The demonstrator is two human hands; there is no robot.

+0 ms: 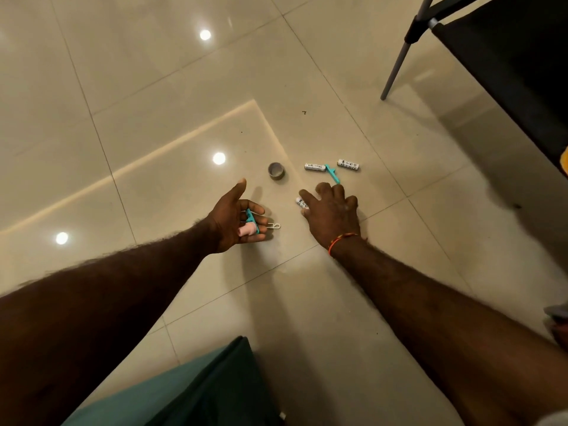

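Observation:
My left hand (236,218) lies palm up just above the tiled floor, thumb raised, with a small pink and teal device (249,226) lying across its fingers; a white loop (274,226) sticks out from it. My right hand (332,212) reaches palm down over a white battery (301,203), fingertips touching it. Two more white batteries (315,167) (348,164) lie farther off, with a teal plastic piece (333,174) between them. A small grey cylindrical cap (276,170) stands to their left.
The glossy beige floor tiles (172,87) reflect ceiling lights. A black chair (507,47) with a grey metal leg (399,59) stands at the upper right. Teal cloth over my leg (190,392) fills the bottom centre.

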